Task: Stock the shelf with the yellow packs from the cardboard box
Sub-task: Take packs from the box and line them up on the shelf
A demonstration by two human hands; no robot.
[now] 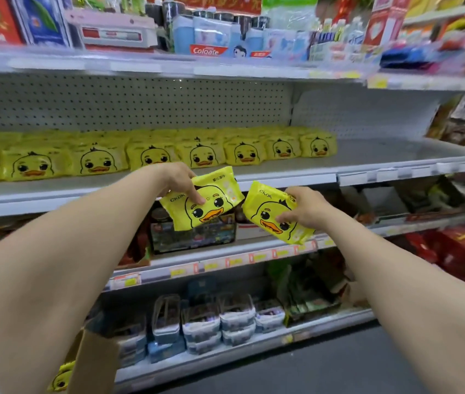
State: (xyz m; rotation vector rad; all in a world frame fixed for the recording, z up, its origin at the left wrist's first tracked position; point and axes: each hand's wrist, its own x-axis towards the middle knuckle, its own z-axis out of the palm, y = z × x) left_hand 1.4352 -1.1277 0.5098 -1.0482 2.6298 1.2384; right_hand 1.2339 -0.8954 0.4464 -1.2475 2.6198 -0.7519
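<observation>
grip was snug on both sides: the left hand point(181, 180) curled round the top edge of one soft yellow duck-printed plastic pack point(211, 206), the right hand point(302, 207) round another such pack point(268, 214), both just below the white metal shelf point(367, 163) and its row of matching packs point(151, 156). they looked light, squashy and slick, best pinched by an edge.

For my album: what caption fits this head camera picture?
Left hand grips a yellow pack, right hand a second pack, before the shelf.
</observation>
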